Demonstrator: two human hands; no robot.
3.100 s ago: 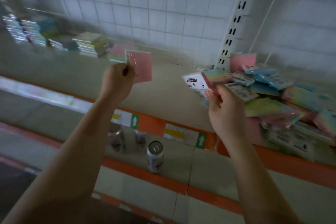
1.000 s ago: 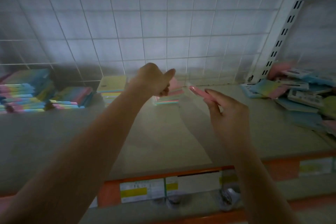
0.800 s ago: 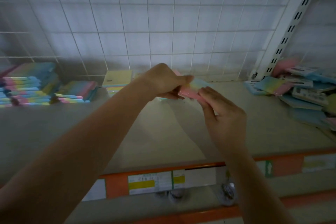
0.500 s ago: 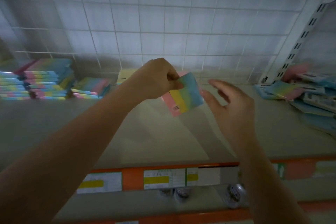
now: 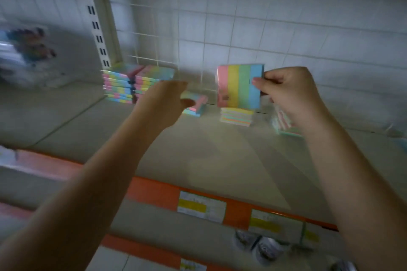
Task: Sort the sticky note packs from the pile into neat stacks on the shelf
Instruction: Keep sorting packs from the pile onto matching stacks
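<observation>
Pink, yellow, green and blue stripes face the camera on the pack (image 5: 240,86), which the right hand (image 5: 288,92) pinches by its blue edge, thumb in front and fingers curled behind, holding it upright above the shelf (image 5: 220,149). This pose likely exposes the pattern for matching. Directly below the grip sits a short stack (image 5: 236,115) of similar striped packs, the probable destination. Left of the grip, the left hand (image 5: 167,99) hovers with loosely curled fingers, holding nothing visible, just in front of a small stack (image 5: 195,104). Farther left stand two tall stacks (image 5: 134,83).
</observation>
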